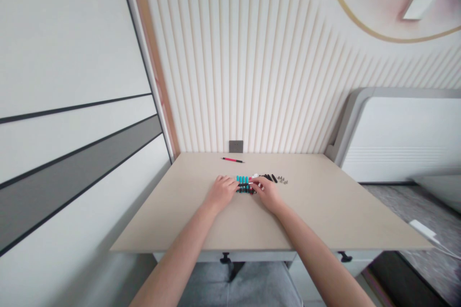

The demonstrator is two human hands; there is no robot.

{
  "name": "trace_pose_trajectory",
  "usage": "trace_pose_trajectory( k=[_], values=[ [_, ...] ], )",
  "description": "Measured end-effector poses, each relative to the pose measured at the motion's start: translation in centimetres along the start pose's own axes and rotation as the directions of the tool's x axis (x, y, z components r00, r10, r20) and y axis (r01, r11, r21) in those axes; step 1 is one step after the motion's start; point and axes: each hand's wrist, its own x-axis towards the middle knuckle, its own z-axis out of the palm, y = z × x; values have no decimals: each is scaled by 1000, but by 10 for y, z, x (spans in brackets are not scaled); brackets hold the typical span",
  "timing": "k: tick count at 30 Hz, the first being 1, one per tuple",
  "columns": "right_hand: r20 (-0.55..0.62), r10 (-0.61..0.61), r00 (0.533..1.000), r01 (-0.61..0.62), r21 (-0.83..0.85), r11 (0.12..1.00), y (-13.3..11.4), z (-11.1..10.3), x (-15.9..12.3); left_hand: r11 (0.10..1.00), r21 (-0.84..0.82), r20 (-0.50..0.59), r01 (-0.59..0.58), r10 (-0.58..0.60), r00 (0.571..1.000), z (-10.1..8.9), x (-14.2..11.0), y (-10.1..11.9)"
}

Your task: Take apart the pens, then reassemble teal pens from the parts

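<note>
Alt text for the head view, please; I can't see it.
A person's left hand and right hand hold a slim dark piece between them over a beige desk, beside turquoise parts. Black pieces and silvery bits lie rightward; a red-and-black pen lies farther back.

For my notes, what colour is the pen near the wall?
The pen is red and black, in head view.

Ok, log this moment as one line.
left hand: holds slim black piece | right hand: at its pale end | teal pieces: on desk, between hands | red-and-black pen: lying beyond hands
</note>
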Motion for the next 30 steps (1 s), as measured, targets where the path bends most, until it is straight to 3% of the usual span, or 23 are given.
trace_pose_trajectory(
  k=[5, 9, 11, 16, 22, 30],
  values=[
    [-80, -12, 997, 9, -45, 999, 0, -6, 0, 1000, 13, -4, 14, -14, 1000, 1, 0, 0],
    [-209, 77, 975, -91, -57, 994, 9, -21, 9, 998, 58, 10, 15, -16, 1000, 3, -1, -1],
    [-244, 96, 965, -118, -75, 990, 21, -34, 16, 998, 67, 7, 16, -17, 1000, 3, -1, -1],
    [-207, 23, 978, -87, -301, 950, 66, -78, 17, 997, 52, -7, 48, -48, 999, 5, 0, -4],
    [-341, 244, 908, -362, -341, 868, 105, -109, -10, 998, 54, 5, 43, -44, 999, 4, -1, -3],
    [-150, 247, 957, -289, -479, 829, 113, -112, -13, 996, 73, 16, 45, -46, 999, 5, -2, -4]
  ],
)
